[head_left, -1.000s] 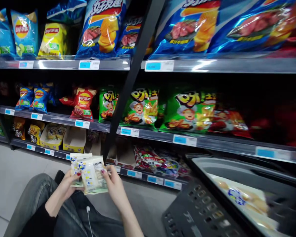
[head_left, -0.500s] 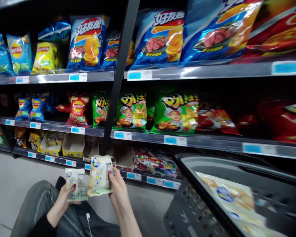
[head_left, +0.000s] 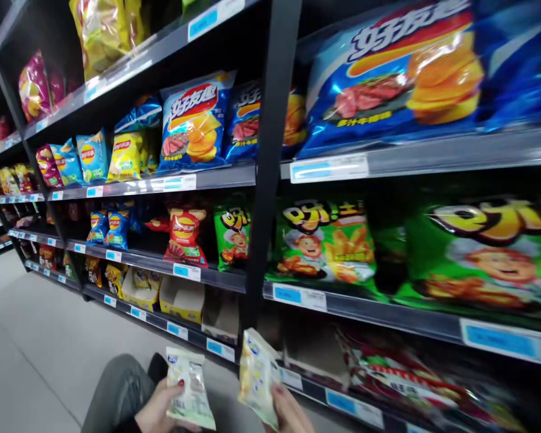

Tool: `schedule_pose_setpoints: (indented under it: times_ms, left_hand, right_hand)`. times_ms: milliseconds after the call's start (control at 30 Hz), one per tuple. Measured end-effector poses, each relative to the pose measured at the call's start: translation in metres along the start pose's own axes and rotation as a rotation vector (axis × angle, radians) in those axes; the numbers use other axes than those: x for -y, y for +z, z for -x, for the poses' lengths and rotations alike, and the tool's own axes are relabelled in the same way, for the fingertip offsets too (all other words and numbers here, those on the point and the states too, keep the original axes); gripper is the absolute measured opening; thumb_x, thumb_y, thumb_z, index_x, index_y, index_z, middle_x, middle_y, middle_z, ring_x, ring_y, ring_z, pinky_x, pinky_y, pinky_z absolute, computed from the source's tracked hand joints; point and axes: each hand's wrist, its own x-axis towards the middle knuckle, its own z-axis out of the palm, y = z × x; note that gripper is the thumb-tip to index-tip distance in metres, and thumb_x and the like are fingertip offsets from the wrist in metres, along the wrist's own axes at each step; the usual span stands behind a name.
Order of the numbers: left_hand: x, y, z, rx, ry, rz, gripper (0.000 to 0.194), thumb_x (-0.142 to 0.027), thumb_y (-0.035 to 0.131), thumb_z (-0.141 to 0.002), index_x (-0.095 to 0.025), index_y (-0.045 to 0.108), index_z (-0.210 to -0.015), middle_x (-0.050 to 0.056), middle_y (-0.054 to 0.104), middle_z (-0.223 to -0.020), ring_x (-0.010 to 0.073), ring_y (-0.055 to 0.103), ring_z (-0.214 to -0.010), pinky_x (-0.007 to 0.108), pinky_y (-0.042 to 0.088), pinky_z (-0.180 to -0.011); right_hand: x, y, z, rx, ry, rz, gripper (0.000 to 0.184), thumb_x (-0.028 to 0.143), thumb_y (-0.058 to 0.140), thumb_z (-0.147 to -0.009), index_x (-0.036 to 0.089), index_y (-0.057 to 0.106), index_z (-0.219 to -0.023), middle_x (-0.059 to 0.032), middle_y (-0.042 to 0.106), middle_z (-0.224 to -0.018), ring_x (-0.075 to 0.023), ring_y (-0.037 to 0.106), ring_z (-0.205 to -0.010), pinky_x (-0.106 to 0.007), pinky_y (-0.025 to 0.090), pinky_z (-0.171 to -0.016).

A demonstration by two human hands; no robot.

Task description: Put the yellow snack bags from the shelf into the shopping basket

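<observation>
A pale packet [head_left: 191, 394] is grasped upright and slightly tilted in the left grip [head_left: 158, 410], just right of a bent knee [head_left: 117, 385]. Another pale packet [head_left: 258, 380] is grasped in the right grip [head_left: 292, 414], tilted and turned partly side-on in front of the lowest shelf [head_left: 157, 322]. The two packets are held apart near the bottom of the scene. Farther off, a yellow carton [head_left: 137, 293] with small packets inside is placed on that shelf, left of a second open carton [head_left: 183, 300]. Above, a red bag [head_left: 186, 237] and green bags [head_left: 324, 243] are displayed.
</observation>
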Motion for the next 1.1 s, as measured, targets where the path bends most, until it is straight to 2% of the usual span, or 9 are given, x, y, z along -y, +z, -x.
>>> schedule_pose_setpoints:
  times_ms: [67, 167, 333, 433, 500, 667, 800, 967, 1100]
  left_hand:
    - [-0.001, -0.002, 0.007, -0.023, -0.033, 0.025, 0.040, -0.037, 0.071, -0.062, -0.015, 0.060, -0.094, 0.017, 0.071, -0.086, 0.0355, 0.067, -0.079, 0.042, 0.053, -0.055]
    - [-0.003, -0.005, 0.016, -0.037, -0.093, 0.059, 0.038, -0.029, 0.069, -0.067, -0.012, 0.057, -0.100, 0.016, 0.071, -0.088, 0.0323, 0.067, -0.079, 0.042, 0.053, -0.060]
    - [-0.005, -0.001, 0.021, -0.023, -0.146, 0.093, 0.041, -0.024, 0.066, -0.072, -0.010, 0.053, -0.108, 0.016, 0.070, -0.090, 0.0309, 0.067, -0.082, 0.044, 0.053, -0.068]
    - [-0.006, 0.004, 0.022, -0.007, -0.160, 0.086, 0.038, -0.024, 0.066, -0.072, -0.009, 0.055, -0.105, 0.015, 0.071, -0.086, 0.0303, 0.067, -0.081, 0.042, 0.053, -0.068]
    - [-0.007, 0.005, 0.023, -0.005, -0.161, 0.080, 0.037, -0.024, 0.067, -0.072, -0.010, 0.056, -0.104, 0.014, 0.071, -0.086, 0.0299, 0.067, -0.082, 0.041, 0.054, -0.068]
    - [-0.007, 0.005, 0.026, -0.038, -0.176, 0.070, 0.042, -0.025, 0.072, -0.066, -0.013, 0.057, -0.103, 0.011, 0.072, -0.084, 0.0280, 0.068, -0.081, 0.034, 0.055, -0.064]
    - [-0.004, 0.003, 0.025, -0.027, -0.192, 0.076, 0.042, -0.023, 0.071, -0.067, -0.012, 0.056, -0.104, 0.011, 0.072, -0.085, 0.0281, 0.068, -0.083, 0.035, 0.055, -0.067]
    - [-0.002, 0.002, 0.022, -0.017, -0.204, 0.089, 0.040, -0.018, 0.069, -0.069, -0.009, 0.055, -0.105, 0.015, 0.072, -0.087, 0.0293, 0.068, -0.083, 0.040, 0.054, -0.073]
    - [-0.005, 0.004, 0.024, -0.031, -0.209, 0.091, 0.045, -0.017, 0.068, -0.070, -0.009, 0.053, -0.111, 0.016, 0.071, -0.093, 0.0330, 0.065, -0.092, 0.045, 0.053, -0.077]
  right_hand:
    - [-0.005, -0.002, 0.009, 0.002, 0.005, -0.011, 0.036, 0.032, 0.081, -0.043, 0.021, 0.066, -0.074, -0.0029, 0.071, -0.069, -0.0244, 0.066, -0.061, -0.034, 0.053, -0.054]
    - [-0.017, -0.012, 0.028, -0.047, 0.014, -0.095, 0.036, 0.037, 0.084, -0.038, 0.021, 0.064, -0.064, 0.0002, 0.069, -0.061, -0.0189, 0.063, -0.051, -0.031, 0.053, -0.050]
    - [-0.035, -0.019, 0.069, -0.119, 0.047, -0.057, 0.041, 0.043, 0.084, -0.037, 0.022, 0.065, -0.067, -0.0001, 0.071, -0.064, -0.0180, 0.066, -0.056, -0.030, 0.054, -0.055]
    - [-0.034, -0.004, 0.088, -0.052, 0.054, -0.008, 0.043, 0.039, 0.083, -0.046, 0.020, 0.065, -0.080, -0.0045, 0.072, -0.077, -0.0235, 0.068, -0.070, -0.035, 0.055, -0.062]
    - [-0.024, 0.012, 0.099, -0.018, 0.012, 0.056, 0.046, 0.036, 0.081, -0.052, 0.020, 0.062, -0.090, -0.0059, 0.072, -0.087, -0.0261, 0.068, -0.078, -0.037, 0.054, -0.066]
    - [0.015, 0.050, 0.131, -0.080, -0.153, 0.302, 0.041, 0.036, 0.074, -0.062, 0.021, 0.055, -0.095, -0.0056, 0.070, -0.092, -0.0254, 0.065, -0.084, -0.035, 0.054, -0.073]
    - [0.033, 0.074, 0.156, -0.128, -0.249, 0.440, 0.038, 0.039, 0.071, -0.064, 0.019, 0.054, -0.093, -0.0060, 0.069, -0.088, -0.0245, 0.065, -0.081, -0.033, 0.054, -0.069]
    - [0.042, 0.090, 0.175, -0.195, -0.425, 0.585, 0.033, 0.039, 0.067, -0.067, 0.017, 0.054, -0.087, -0.0058, 0.068, -0.083, -0.0203, 0.065, -0.075, -0.028, 0.053, -0.066]
    - [0.048, 0.093, 0.185, -0.306, -0.604, 0.694, 0.030, 0.039, 0.066, -0.069, 0.017, 0.055, -0.086, -0.0058, 0.068, -0.079, -0.0190, 0.064, -0.071, -0.025, 0.052, -0.064]
